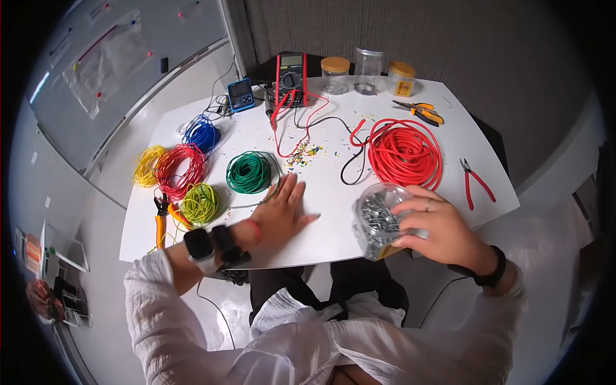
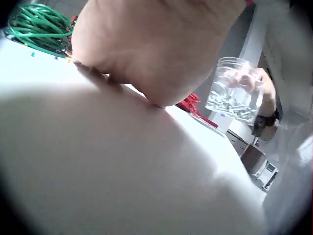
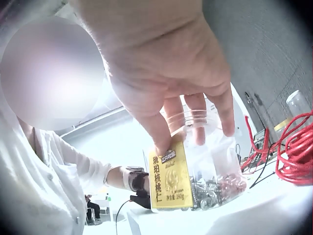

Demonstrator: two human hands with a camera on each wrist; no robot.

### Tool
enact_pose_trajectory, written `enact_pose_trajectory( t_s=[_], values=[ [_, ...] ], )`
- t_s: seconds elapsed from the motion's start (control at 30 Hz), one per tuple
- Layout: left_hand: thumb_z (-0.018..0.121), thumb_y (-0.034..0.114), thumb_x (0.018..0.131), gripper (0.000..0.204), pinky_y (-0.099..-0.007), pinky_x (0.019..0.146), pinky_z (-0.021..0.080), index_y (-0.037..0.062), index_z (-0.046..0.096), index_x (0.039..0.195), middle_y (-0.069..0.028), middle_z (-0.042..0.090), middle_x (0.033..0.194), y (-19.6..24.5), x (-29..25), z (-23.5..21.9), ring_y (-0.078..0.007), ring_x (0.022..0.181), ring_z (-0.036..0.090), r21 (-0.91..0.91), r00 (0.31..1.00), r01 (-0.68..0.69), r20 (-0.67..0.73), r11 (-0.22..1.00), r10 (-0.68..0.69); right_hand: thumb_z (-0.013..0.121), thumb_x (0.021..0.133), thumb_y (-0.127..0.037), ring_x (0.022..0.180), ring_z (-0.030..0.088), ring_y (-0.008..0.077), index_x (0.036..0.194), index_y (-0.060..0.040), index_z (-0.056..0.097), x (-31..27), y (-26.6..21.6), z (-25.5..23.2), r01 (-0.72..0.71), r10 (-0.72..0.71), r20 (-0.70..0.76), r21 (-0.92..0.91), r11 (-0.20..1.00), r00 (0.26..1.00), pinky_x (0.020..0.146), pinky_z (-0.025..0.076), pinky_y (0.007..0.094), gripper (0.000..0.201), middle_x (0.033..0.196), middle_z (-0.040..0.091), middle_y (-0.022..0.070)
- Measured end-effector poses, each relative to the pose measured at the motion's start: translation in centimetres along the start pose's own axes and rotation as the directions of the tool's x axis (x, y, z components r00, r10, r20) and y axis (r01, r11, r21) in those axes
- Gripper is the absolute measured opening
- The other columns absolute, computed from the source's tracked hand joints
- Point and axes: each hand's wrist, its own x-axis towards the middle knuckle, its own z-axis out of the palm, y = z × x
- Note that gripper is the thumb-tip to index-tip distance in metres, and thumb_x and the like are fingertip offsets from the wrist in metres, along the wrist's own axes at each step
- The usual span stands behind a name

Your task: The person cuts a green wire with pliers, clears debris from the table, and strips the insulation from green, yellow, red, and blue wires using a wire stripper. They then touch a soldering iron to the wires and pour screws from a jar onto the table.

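At the near edge of the smooth bench (image 1: 324,240), a clear, rounded jar (image 1: 363,241) of shiny metal pieces (image 1: 377,215) is held by the right hand (image 1: 444,224), fingers and thumb bent against it. The left hand (image 1: 279,208) is rested, fingers extended, holding nothing. Beyond, glossy red cable (image 1: 405,154) is coiled.

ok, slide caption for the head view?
Right hand grips a jar of metal parts; left hand rests on the table.

R fingers (image 3: 226,115) grip clear jar (image 3: 210,156) w/ yellow label (image 3: 171,183) — metal bits (image 3: 205,194) inside, prob. screws.
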Motion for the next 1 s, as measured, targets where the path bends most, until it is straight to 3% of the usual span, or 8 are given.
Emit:
enact_pose_trajectory(
  t_s=[0.2,0.3,0.4,0.57,0.7,0.8,0.9,1.0],
  values=[
    [0.043,0.041,0.086,0.066,-0.0406,0.103,0.023,-0.0075,0.027,0.128,-0.0279,0.024,0.133,-2.8,5.0,0.4,-0.0368,0.126,0.024,0.039,0.991,0.097,-0.094,0.995,-0.093,0.071,0.063,-0.016,0.102,0.049,0.0295,0.071,-0.0038,0.059,3.8,1.5,4.1,0.025,-0.026,0.027,0.021,0.999,0.999,0.084,0.042,0.0366,0.019,0.095,0.060,0.0077],
    [0.046,0.033,0.086,0.053,-0.0364,0.098,0.032,-0.0028,0.037,0.124,-0.0222,0.031,0.132,-3.6,4.4,0.4,-0.0336,0.119,0.037,-0.025,0.962,-0.041,-0.272,0.999,0.032,0.071,0.064,-0.016,0.102,0.049,0.0299,0.072,-0.0041,0.060,4.6,2.1,4.9,-0.027,0.027,-0.003,0.061,0.998,1.000,0.084,0.042,0.0371,0.018,0.095,0.060,0.0088],
    [0.049,0.026,0.083,0.045,-0.0367,0.095,0.036,-0.0019,0.044,0.118,-0.0201,0.036,0.128,-2.5,2.0,-2.5,-0.0332,0.114,0.041,0.012,0.989,-0.109,-0.099,0.994,0.109,0.071,0.064,-0.016,0.102,0.049,0.0309,0.074,-0.0043,0.061,4.8,2.8,5.6,-0.041,0.040,-0.072,-0.008,0.999,0.997,0.084,0.042,0.0377,0.018,0.094,0.060,0.0094],
    [0.056,0.001,0.067,0.021,-0.0340,0.077,0.046,0.0012,0.060,0.087,-0.0118,0.059,0.090,-2.5,-0.9,-2.0,-0.0278,0.083,0.055,-0.187,0.935,-0.240,-0.308,0.953,0.175,0.070,0.066,-0.016,0.105,0.047,0.0317,0.076,-0.0045,0.061,5.3,3.5,6.8,-0.086,0.079,-0.110,-0.058,0.995,0.991,0.085,0.041,0.0382,0.018,0.097,0.059,0.0091],
    [0.058,0.003,0.066,0.017,-0.0351,0.070,0.046,0.0022,0.061,0.083,-0.0108,0.057,0.079,-2.4,-1.9,-2.8,-0.0279,0.077,0.055,-0.214,0.967,-0.135,-0.239,0.967,0.082,0.071,0.066,-0.016,0.107,0.045,0.0314,0.083,-0.0047,0.061,5.1,3.9,7.3,-0.052,0.036,-0.112,-0.138,0.989,0.993,0.086,0.040,0.0384,0.023,0.105,0.056,0.0113],
    [0.060,0.004,0.068,0.012,-0.0352,0.065,0.047,0.0023,0.061,0.079,-0.0106,0.056,0.073,-2.8,-2.0,-3.2,-0.0278,0.072,0.056,-0.185,0.916,-0.193,-0.385,0.964,0.109,0.071,0.066,-0.014,0.108,0.045,0.0323,0.091,-0.0049,0.059,5.2,2.2,6.2,-0.062,0.046,-0.145,-0.110,0.992,0.988,0.087,0.040,0.0384,0.030,0.111,0.051,0.0136],
    [0.060,0.007,0.074,0.011,-0.0350,0.060,0.047,0.0024,0.062,0.083,-0.0112,0.058,0.077,-1.9,-3.9,-5.7,-0.0267,0.068,0.057,-0.236,0.898,-0.175,-0.437,0.956,0.057,0.068,0.065,-0.005,0.103,0.049,0.0307,0.093,-0.0024,0.058,5.0,-0.5,5.3,0.040,-0.112,-0.312,-0.227,0.973,0.943,0.085,0.042,0.0384,0.029,0.110,0.050,0.0139],
    [0.058,0.002,0.070,0.017,-0.0338,0.060,0.047,0.0030,0.061,0.086,-0.0109,0.058,0.076,-1.4,-8.0,-8.5,-0.0258,0.070,0.057,-0.240,0.867,-0.192,-0.495,0.952,0.050,0.067,0.064,-0.002,0.096,0.054,0.0281,0.087,-0.0011,0.060,3.4,-2.7,5.9,0.263,-0.282,-0.189,-0.120,0.957,0.941,0.081,0.045,0.0375,0.024,0.101,0.055,0.0127]
  ],
)
